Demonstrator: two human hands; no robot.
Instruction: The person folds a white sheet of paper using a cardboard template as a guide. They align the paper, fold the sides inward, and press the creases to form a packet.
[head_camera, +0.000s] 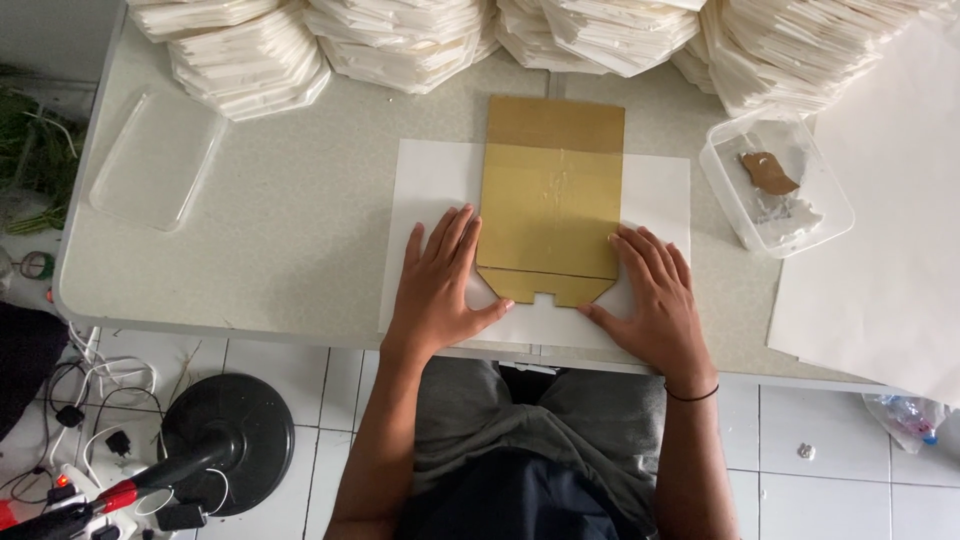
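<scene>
Gold cardboard template (549, 200) lies on white sheet (655, 190), long axis running away from the person, between both hands: left hand (437, 285) and right hand (655, 300) flat, fingers spread, pressing the sheet against its lower edges, equally near.

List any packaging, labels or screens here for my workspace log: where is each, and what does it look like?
Gold card: table centre, on a white sheet, flat, notched bottom edge, between left hand and right hand.
White stacks: back edge, folded.
Clear tub: right, holding scraps.
Clear lid: left.
</scene>
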